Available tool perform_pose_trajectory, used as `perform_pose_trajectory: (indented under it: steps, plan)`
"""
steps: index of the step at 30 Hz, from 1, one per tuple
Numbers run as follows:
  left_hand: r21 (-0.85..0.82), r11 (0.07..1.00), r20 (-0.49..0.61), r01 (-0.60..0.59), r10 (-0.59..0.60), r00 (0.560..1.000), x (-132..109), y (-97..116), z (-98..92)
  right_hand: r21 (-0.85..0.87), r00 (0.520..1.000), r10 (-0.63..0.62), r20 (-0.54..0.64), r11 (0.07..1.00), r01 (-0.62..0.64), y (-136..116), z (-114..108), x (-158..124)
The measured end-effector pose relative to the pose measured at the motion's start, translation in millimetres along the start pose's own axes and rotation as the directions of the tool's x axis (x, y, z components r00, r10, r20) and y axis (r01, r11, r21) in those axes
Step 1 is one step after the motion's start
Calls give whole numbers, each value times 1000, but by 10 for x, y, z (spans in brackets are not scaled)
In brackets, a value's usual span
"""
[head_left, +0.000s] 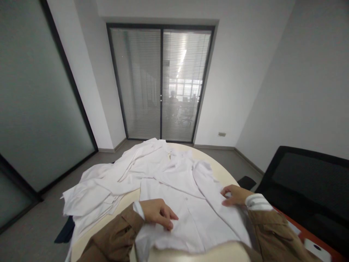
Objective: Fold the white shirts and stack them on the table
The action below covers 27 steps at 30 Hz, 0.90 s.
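A white buttoned shirt (177, 193) lies spread on a round pale table (223, 174), its near hem wavy at the front. Over the lower left of its front is my left hand (159, 214), fingers loosely bent and thumb a little apart from the forefinger; no cloth shows gripped in it. At the right side, by the sleeve (211, 189), rests my right hand (236, 195) with thumb and fingers apart, close to or touching the fabric. The undersides of both hands are hidden.
More white garments (95, 185) are heaped along the table's left side, some hanging over its edge. A black mesh-backed chair (305, 189) stands at the right, with a white object (317, 250) on its orange seat. Glass doors with blinds (160, 83) are behind.
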<state>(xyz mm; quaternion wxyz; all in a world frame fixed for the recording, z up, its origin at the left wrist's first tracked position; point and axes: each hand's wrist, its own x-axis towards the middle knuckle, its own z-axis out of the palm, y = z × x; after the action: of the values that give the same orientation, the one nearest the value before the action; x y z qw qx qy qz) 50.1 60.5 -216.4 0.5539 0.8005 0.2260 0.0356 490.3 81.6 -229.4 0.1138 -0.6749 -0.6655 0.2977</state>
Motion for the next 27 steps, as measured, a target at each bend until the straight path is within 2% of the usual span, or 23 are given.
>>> perform_pose_trajectory:
  steps: [2, 3, 4, 5, 6, 8, 9, 11, 13, 15, 17, 19, 21, 24, 27]
  plan:
    - [-64, 997, 98, 43, -37, 994, 0, 25, 15, -88, 990, 52, 131, 995, -40, -50, -87, -116]
    - [-70, 996, 90, 56, -50, 995, 11, 21, 16, -127, 987, 79, 139, 990, -61, -97, -122, -153]
    - [-47, 998, 27, 50, -48, 998, 30, 3, 15, -160, 990, 94, 106, 984, -76, -154, -149, -176]
    - [16, 1000, -91, 25, -23, 996, 55, -30, 11, -184, 995, 87, 42, 980, -78, -222, -166, -185]
    - [125, 992, -234, 2, 27, 972, 83, -76, 6, -202, 998, 58, -37, 977, -65, -295, -172, -180]
    - [391, 919, -444, 38, 153, 883, 141, -198, -6, -238, 981, -51, -186, 971, 5, -453, -142, -145]
    - [493, 864, -494, 99, 185, 849, 166, -267, -11, -254, 962, -125, -242, 965, 61, -531, -103, -119]
    - [585, 777, -525, 234, 142, 839, 203, -399, -20, -263, 913, -287, -289, 941, 213, -666, 14, -65]
    - [595, 737, -520, 320, 50, 853, 220, -497, -27, -270, 865, -415, -281, 899, 344, -746, 166, -13]
    - [592, 727, -498, 347, -9, 867, 222, -549, -30, -291, 859, -443, -256, 883, 368, -747, 315, 35]
    - [595, 731, -476, 333, -13, 880, 215, -559, -30, -307, 903, -364, -229, 907, 288, -678, 421, 76]
    - [603, 738, -461, 303, 13, 887, 205, -543, -26, -323, 956, -224, -189, 934, 155, -583, 462, 107]
    - [613, 739, -462, 280, 48, 885, 198, -514, -18, -379, 985, -78, -155, 925, 13, -518, 442, 123]
    - [616, 730, -520, 296, 95, 849, 207, -467, -11, -480, 973, 94, -211, 857, -187, -558, 363, 125]
    - [580, 718, -648, 384, 121, 752, 233, -438, -33, -519, 926, 151, -345, 791, -322, -750, 310, 138]
